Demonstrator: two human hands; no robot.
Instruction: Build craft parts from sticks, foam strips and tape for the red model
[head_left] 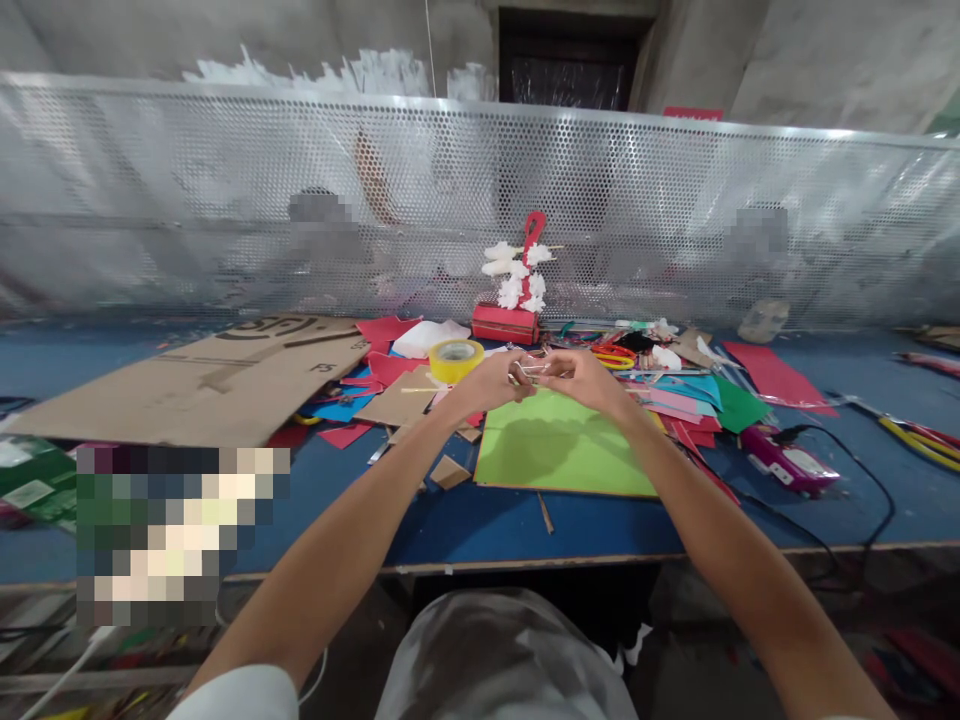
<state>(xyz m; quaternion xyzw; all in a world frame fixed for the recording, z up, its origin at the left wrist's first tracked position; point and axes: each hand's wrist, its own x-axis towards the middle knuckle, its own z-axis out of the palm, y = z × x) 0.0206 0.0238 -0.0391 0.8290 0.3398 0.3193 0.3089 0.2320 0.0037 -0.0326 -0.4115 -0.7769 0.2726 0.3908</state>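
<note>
My left hand (500, 382) and my right hand (581, 378) meet above the far part of a bright green sheet (559, 450). Both have their fingers pinched around a thin pale strand (535, 370), which runs between them; whether it is wire or string I cannot tell. Just left of my left hand, a roll of yellow tape (456, 360) lies flat. Behind my hands stands a red rolled piece (505, 323) with a red loop (534, 228) and white fluffy tufts (510, 292) rising above it.
Flattened cardboard (202, 375) covers the left of the blue table (465, 540). Paper scraps surround the green sheet. On the right lie a purple device (787, 462) with a black cord, yellow-handled pliers (911, 435) and a red sheet (772, 375). A perforated metal screen (420, 200) borders the back.
</note>
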